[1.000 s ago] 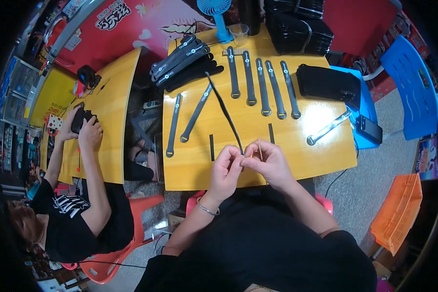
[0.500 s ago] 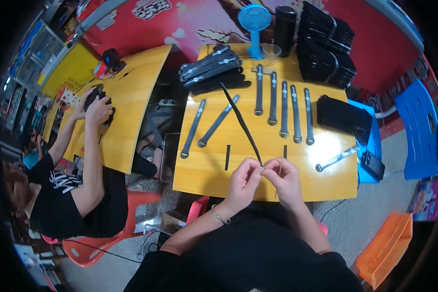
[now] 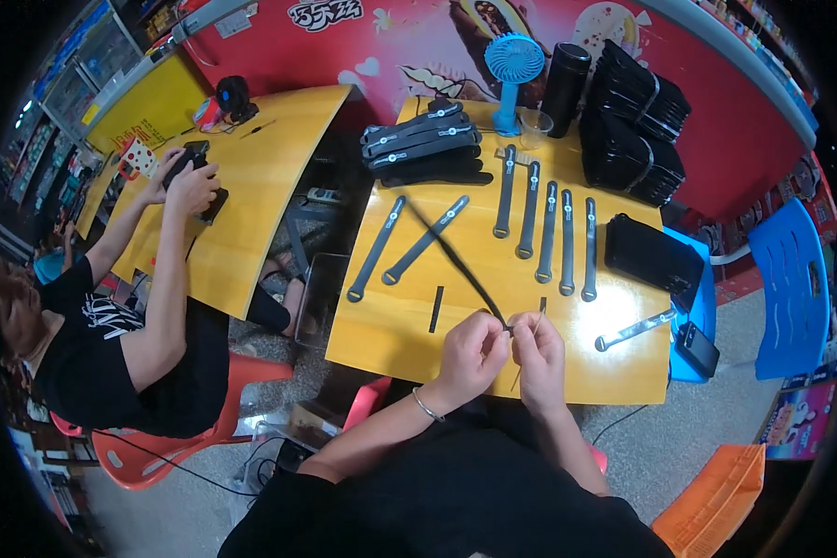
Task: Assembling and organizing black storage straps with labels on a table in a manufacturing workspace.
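Observation:
In front of my body, at the table's near edge, both hands meet fingertip to fingertip. My left hand (image 3: 474, 355) is closed in a pinch on the near end of a long, narrow black strap (image 3: 458, 264), which slants away to the far left; its far end is blurred. My right hand (image 3: 538, 363) is also closed, pinching a thin, pale brown strip (image 3: 516, 378) right at the strap's end. Fingers hide the exact joint. Beyond lie grey straps with a ring end: two at left, including one grey strap (image 3: 378, 249), and several in a row (image 3: 548, 232).
On the yellow table (image 3: 381, 339) are a strap pile (image 3: 423, 139), a blue fan (image 3: 509, 84), a black bottle (image 3: 567, 90), bagged black bundles (image 3: 631, 167), a black pouch (image 3: 654, 251) and a short black strip (image 3: 436, 310). A co-worker (image 3: 144, 349) handles something black at left.
The head view has shifted slightly. My hands stay together, with the right fingers drawn closer around the strap's near end. The strap still slants away to the far left.

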The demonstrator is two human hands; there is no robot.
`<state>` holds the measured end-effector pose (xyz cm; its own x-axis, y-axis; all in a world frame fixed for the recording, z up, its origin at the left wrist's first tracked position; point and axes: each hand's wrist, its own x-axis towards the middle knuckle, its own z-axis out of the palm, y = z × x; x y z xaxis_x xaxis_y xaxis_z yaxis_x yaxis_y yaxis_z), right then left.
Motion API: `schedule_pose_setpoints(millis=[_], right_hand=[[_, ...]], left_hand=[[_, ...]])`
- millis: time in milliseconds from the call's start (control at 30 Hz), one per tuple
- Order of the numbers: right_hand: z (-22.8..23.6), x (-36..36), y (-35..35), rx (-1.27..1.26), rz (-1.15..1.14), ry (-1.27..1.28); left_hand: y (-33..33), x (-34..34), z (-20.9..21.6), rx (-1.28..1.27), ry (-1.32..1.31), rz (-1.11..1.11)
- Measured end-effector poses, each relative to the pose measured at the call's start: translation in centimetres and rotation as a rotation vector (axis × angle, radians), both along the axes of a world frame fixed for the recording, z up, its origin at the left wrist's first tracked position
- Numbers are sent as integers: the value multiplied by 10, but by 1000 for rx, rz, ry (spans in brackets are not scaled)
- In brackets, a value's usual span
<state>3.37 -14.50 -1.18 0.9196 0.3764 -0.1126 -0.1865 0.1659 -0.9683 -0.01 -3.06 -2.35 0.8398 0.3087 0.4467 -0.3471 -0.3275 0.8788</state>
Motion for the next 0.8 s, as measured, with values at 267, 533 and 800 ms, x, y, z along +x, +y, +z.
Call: schedule_pose_setpoints(millis=[267,533,800], right_hand=[[10,5,4,-231,-38,-429],[15,-10,0,-213,20,-395],[17,-7,-6,174,8,-156]], left_hand=[[19,-3,-6,-164,108,-142],[6,-6,-16,-82,-15,-84],[8,-10,-8,-220,60,-243]])
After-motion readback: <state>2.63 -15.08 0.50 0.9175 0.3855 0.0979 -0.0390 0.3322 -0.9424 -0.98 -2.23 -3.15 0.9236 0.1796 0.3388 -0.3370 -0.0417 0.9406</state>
